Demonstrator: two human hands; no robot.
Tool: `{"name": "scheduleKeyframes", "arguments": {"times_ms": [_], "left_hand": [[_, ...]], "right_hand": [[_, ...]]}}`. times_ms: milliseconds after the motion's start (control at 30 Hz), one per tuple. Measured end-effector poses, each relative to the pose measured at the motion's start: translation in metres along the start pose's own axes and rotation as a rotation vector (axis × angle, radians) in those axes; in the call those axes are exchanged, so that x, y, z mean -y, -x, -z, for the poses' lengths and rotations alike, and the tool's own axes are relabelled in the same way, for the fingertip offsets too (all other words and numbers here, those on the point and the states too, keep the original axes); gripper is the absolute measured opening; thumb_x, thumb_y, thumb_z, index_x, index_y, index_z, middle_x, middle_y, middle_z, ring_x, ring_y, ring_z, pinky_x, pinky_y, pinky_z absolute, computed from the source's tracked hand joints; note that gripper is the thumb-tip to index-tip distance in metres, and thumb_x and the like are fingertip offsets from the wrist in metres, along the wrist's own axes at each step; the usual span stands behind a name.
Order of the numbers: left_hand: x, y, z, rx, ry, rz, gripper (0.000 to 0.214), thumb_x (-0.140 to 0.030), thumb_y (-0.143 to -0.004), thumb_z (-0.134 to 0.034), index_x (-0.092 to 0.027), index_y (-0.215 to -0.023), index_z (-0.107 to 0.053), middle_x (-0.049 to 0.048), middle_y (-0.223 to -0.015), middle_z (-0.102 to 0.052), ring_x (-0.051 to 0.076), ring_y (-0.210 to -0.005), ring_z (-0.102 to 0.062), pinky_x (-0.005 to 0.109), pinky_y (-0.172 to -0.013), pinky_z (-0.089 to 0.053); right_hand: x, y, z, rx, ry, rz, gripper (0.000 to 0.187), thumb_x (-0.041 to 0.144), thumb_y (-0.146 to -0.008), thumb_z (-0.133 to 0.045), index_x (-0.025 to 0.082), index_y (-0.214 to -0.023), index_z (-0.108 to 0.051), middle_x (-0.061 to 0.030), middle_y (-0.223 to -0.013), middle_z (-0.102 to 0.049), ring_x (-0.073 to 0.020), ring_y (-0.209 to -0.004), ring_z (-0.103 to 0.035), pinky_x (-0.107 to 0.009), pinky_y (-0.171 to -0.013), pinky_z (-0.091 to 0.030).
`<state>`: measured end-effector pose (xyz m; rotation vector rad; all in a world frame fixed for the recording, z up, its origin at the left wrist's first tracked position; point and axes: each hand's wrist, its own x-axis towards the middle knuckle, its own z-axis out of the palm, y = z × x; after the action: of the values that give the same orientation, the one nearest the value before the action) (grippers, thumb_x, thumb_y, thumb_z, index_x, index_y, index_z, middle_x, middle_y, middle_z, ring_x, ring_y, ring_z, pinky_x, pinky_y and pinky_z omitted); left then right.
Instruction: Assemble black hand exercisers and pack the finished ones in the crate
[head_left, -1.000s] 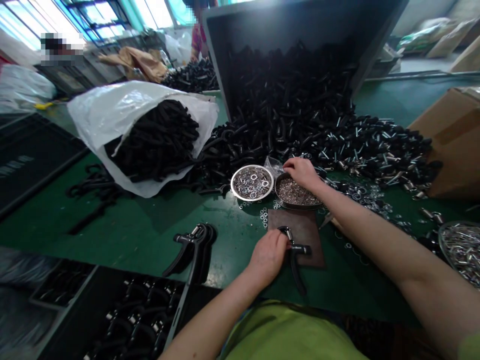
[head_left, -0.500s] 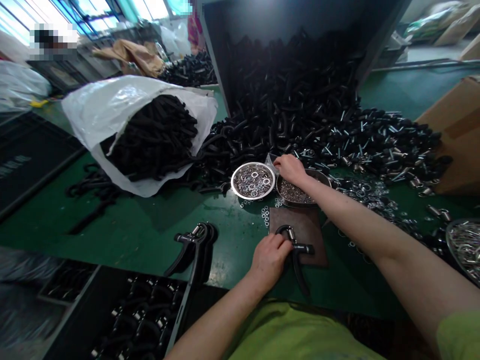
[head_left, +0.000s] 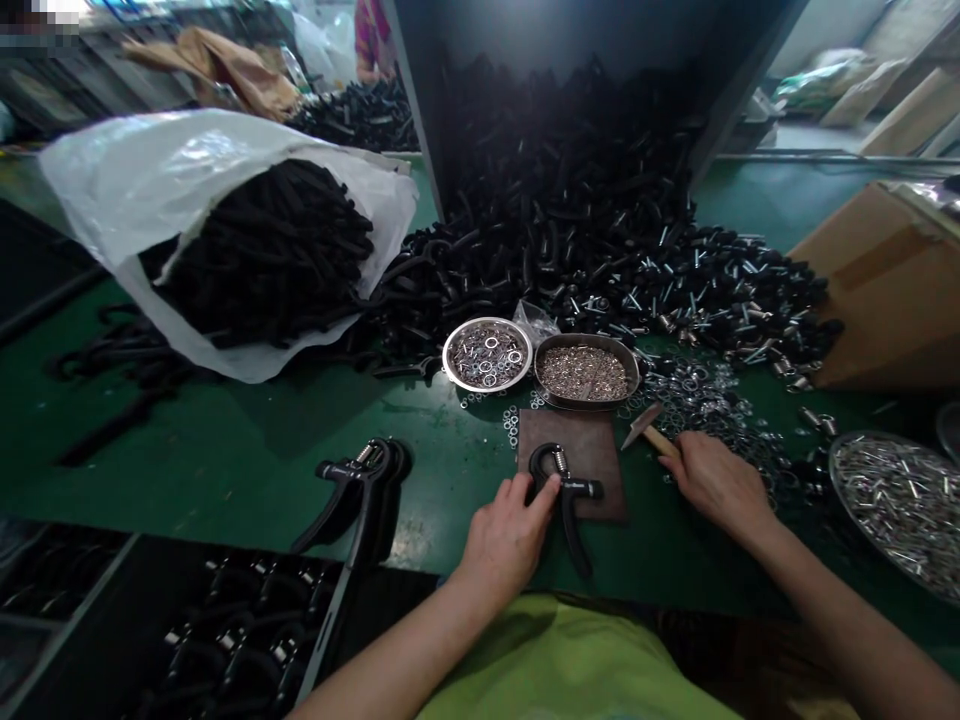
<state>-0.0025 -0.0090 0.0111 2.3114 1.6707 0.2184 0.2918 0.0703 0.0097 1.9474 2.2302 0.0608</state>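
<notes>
My left hand [head_left: 510, 530] presses a black hand grip strengthener [head_left: 571, 515] against the brown pad [head_left: 536, 428], its fingers on the frame near the coil spring. My right hand [head_left: 724, 485] is closed round the wooden handle of a small hammer [head_left: 651, 432], whose head lies low over the table just right of the pad. Beyond the pad stand a round metal dish [head_left: 448, 372] of rings and pins and an oval metal dish [head_left: 589, 403] of tiny metal parts. Assembled grip strengtheners [head_left: 366, 480] lie together to the left.
A white sack [head_left: 127, 165] of black handles lies at the left. Behind, black parts [head_left: 540, 240] spill from a large bin [head_left: 420, 90]. Loose washers [head_left: 701, 390], a carton [head_left: 877, 290] and a bowl of metal pins [head_left: 900, 500] are on the right. A crate [head_left: 319, 640] of grips stands front left.
My right hand has left the oval dish, moved right and nearer, and taken hold of the hammer. My left hand stays on the grip strengthener. The camera view has shifted.
</notes>
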Motion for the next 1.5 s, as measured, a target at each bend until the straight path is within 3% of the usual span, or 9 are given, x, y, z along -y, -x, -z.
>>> {"name": "scheduleKeyframes", "arguments": {"times_ms": [167, 333, 533, 733, 900, 1033, 1233, 1400, 1500], "left_hand": [[-0.002, 0.004, 0.001, 0.023, 0.038, 0.033, 0.052, -0.021, -0.089, -0.045, -0.034, -0.137, -0.032, 0.0074, -0.112, -0.051, 0.022, -0.098, -0.051, 0.028, -0.064, -0.053], [-0.002, 0.004, -0.002, 0.010, 0.104, 0.019, 0.050, -0.019, -0.089, -0.044, -0.030, -0.137, -0.034, 0.0088, -0.113, -0.050, 0.021, -0.101, -0.050, 0.033, -0.076, -0.053], [0.004, 0.007, -0.011, -0.071, 0.221, 0.032, 0.056, -0.022, -0.088, -0.047, -0.021, -0.140, -0.027, 0.0106, -0.118, -0.051, 0.023, -0.106, -0.049, 0.039, -0.087, -0.050], [0.005, 0.007, -0.016, -0.149, 0.270, 0.079, 0.058, -0.021, -0.087, -0.047, -0.016, -0.140, -0.024, 0.0130, -0.119, -0.052, 0.024, -0.107, -0.050, 0.042, -0.093, -0.046], [0.005, 0.002, -0.011, -0.097, 0.249, 0.039, 0.057, -0.014, -0.085, -0.044, -0.020, -0.140, -0.027, 0.0094, -0.110, -0.056, 0.022, -0.099, -0.052, 0.038, -0.087, -0.048], [0.008, 0.002, -0.015, -0.126, 0.284, 0.048, 0.058, -0.015, -0.084, -0.047, -0.016, -0.138, -0.027, 0.0119, -0.113, -0.057, 0.022, -0.100, -0.053, 0.039, -0.088, -0.048], [0.008, 0.002, -0.020, -0.185, 0.319, 0.067, 0.058, -0.015, -0.082, -0.049, -0.016, -0.136, -0.028, 0.0128, -0.116, -0.056, 0.023, -0.103, -0.054, 0.040, -0.090, -0.047], [0.010, 0.003, -0.008, -0.132, 0.391, 0.026, 0.048, -0.013, -0.084, -0.046, -0.024, -0.130, -0.046, 0.0077, -0.106, -0.058, 0.021, -0.097, -0.053, 0.038, -0.087, -0.046], [0.008, 0.001, 0.001, -0.110, 0.685, 0.127, 0.040, -0.016, -0.084, -0.049, -0.026, -0.122, -0.057, 0.0061, -0.101, -0.060, 0.019, -0.093, -0.055, 0.036, -0.085, -0.047]], "right_hand": [[0.015, 0.007, 0.025, -0.088, -0.100, -0.013, 0.029, 0.033, -0.093, -0.032, 0.017, -0.105, -0.053, -0.0114, -0.090, -0.066, -0.0248, -0.071, -0.064, -0.034, -0.055, -0.044], [0.055, 0.015, 0.046, -0.216, -0.544, 0.244, 0.036, 0.024, -0.093, -0.029, 0.019, -0.123, -0.048, -0.0107, -0.108, -0.066, -0.0211, -0.092, -0.065, -0.033, -0.075, -0.051], [0.080, 0.025, 0.050, -0.135, -0.545, 0.331, 0.036, 0.023, -0.092, -0.031, 0.020, -0.121, -0.051, -0.0097, -0.109, -0.066, -0.0214, -0.094, -0.065, -0.036, -0.078, -0.053], [0.080, 0.053, 0.045, -0.180, -0.357, 0.482, 0.036, 0.016, -0.090, -0.032, 0.019, -0.116, -0.056, -0.0068, -0.080, -0.067, -0.0176, -0.063, -0.064, -0.028, -0.053, -0.049], [0.068, 0.051, 0.028, -0.244, -0.377, 0.336, 0.034, 0.023, -0.094, -0.032, 0.018, -0.122, -0.051, -0.0094, -0.099, -0.067, -0.0195, -0.081, -0.066, -0.030, -0.064, -0.052], [0.062, 0.053, 0.037, -0.335, -0.456, 0.262, 0.033, 0.024, -0.093, -0.031, 0.020, -0.113, -0.057, -0.0094, -0.089, -0.068, -0.0200, -0.075, -0.065, -0.030, -0.063, -0.051], [0.080, 0.053, 0.039, -0.134, -0.323, 0.439, 0.037, 0.022, -0.093, -0.031, 0.022, -0.123, -0.053, -0.0063, -0.088, -0.068, -0.0183, -0.070, -0.065, -0.028, -0.055, -0.047], [0.058, 0.046, 0.021, -0.243, -0.275, 0.235, 0.039, 0.028, -0.095, -0.030, 0.022, -0.129, -0.049, -0.0071, -0.099, -0.067, -0.0186, -0.077, -0.064, -0.029, -0.061, -0.046], [0.036, 0.041, 0.009, -0.295, -0.147, 0.112, 0.040, 0.031, -0.094, -0.033, 0.019, -0.128, -0.051, -0.0085, -0.090, -0.066, -0.0208, -0.073, -0.061, -0.031, -0.059, -0.043]]}}
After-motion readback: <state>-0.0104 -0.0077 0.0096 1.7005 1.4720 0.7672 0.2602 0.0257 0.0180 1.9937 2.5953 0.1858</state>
